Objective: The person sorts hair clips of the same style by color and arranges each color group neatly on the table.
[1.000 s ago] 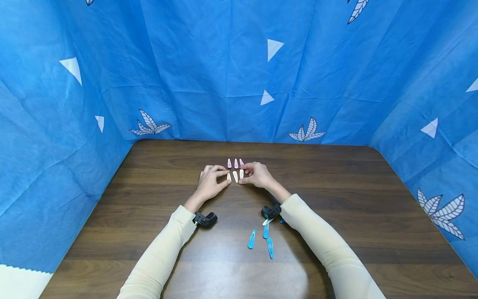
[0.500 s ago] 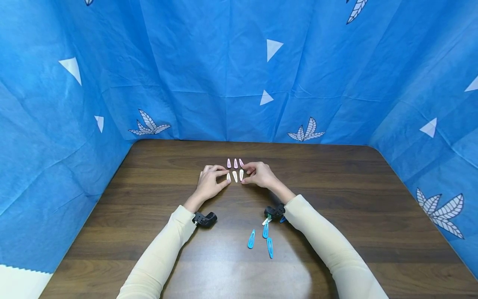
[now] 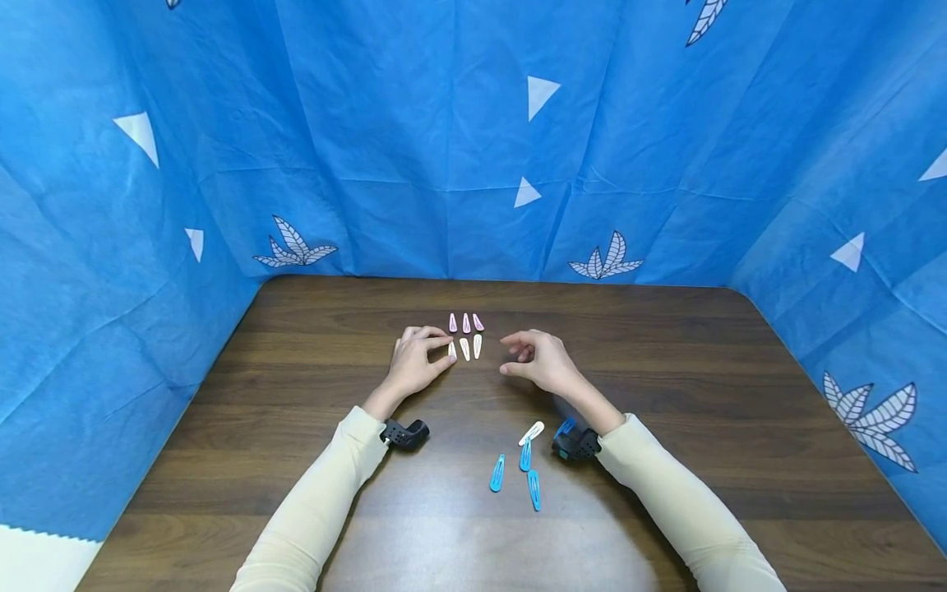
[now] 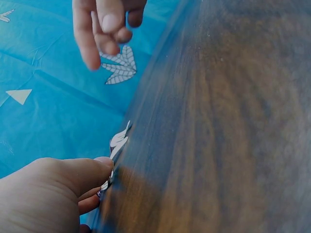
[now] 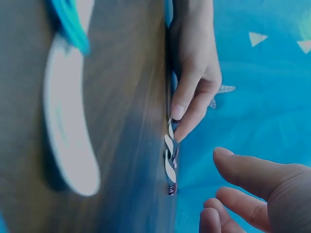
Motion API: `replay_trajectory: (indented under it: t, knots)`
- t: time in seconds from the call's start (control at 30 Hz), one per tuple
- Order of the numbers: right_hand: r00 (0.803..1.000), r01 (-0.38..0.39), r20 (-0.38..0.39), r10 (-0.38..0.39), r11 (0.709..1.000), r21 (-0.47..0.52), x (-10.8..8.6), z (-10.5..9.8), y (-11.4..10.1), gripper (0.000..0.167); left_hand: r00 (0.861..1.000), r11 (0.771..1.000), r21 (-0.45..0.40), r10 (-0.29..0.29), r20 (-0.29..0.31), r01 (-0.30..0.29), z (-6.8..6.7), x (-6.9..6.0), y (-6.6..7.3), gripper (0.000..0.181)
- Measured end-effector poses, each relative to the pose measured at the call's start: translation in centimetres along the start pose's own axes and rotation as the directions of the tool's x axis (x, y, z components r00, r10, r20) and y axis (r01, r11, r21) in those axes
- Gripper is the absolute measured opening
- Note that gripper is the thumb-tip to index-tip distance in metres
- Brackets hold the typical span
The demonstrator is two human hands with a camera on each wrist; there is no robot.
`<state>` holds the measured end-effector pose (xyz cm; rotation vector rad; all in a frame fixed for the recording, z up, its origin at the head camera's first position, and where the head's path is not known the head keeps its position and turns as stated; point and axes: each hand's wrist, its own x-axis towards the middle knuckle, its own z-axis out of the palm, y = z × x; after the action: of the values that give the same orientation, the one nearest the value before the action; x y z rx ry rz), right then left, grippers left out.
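Note:
My left hand [image 3: 414, 362] pinches the leftmost cream-white snap hair clip [image 3: 452, 351] between thumb and forefinger, on the table. Beside it lie a middle white clip [image 3: 464, 349] and a right white clip [image 3: 477, 346], forming a row. Behind that row are three pink hair clips [image 3: 466, 323], the right one tilted. My right hand [image 3: 543, 362] is off to the right of the rows, thumb and fingers apart and holding nothing. The right wrist view shows the left hand [image 5: 197, 92] at the end of the white row and the right thumb [image 5: 257, 172] apart from it.
Nearer the front lie several blue hair clips [image 3: 496, 474] and a loose white clip [image 3: 533, 432], whose end meets a blue one [image 3: 526, 455]. A darker blue clip [image 3: 565, 427] is partly behind the right wrist camera [image 3: 577, 445]. Blue cloth [image 3: 444, 140] encloses the wooden table [image 3: 311, 329].
My right hand has let go of the right white clip and moved right and nearer to me, uncovering the loose white clip. The left hand stays in place.

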<state>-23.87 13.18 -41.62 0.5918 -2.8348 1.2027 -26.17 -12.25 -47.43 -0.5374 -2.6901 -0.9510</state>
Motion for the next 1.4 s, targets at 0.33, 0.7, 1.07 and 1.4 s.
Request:
replay_trajectory:
  t: [0.33,0.7,1.07,1.4]
  knots:
    - [1.000,0.018,-0.006,-0.018,1.000,0.018,-4.7,-1.1,0.2,0.034,1.000,1.000,0.000,0.007,-0.002,-0.007,0.0,-0.1,0.3,0.040]
    - [0.994,-0.103,0.038,0.102,0.995,0.014,-7.8,-2.2,1.5,0.017,1.000,1.000,-0.005,0.002,0.008,-0.002,-0.2,-0.1,0.3,0.039]
    - [0.990,-0.102,0.100,0.102,0.995,-0.003,-8.5,-1.9,2.4,0.007,1.000,1.000,0.000,0.000,0.013,0.000,-0.1,0.0,0.1,0.040]
    - [0.987,-0.043,0.151,0.049,0.998,-0.043,-8.5,-1.6,2.7,0.010,1.000,1.000,0.003,0.017,0.000,-0.017,0.0,0.0,0.0,0.039]
